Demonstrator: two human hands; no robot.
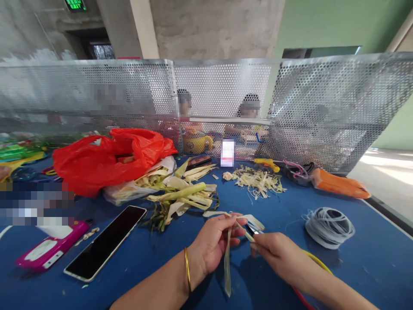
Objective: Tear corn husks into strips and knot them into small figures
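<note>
My left hand [221, 241], with a gold bangle at the wrist, pinches pale corn husk strips [227, 267] between thumb and fingers. One strip hangs down below the palm, while others stick out to the left and right. Close by on the right, my right hand [279, 254] is closed on the end of a strip that runs across from the left fingers. A small metal blade [254, 229] shows between the two hands; its handle is hidden, so I cannot tell what tool it is. Behind the hands lies a pile of corn husks [190, 193].
A spool of whitish cord [329, 228] stands at right, near an orange packet [340, 184]. Husk scraps [260, 181] lie farther back. At left are a phone [106, 243], a magenta device [53, 245] and a red plastic bag [112, 159]. A perforated metal screen [222, 82] separates people opposite.
</note>
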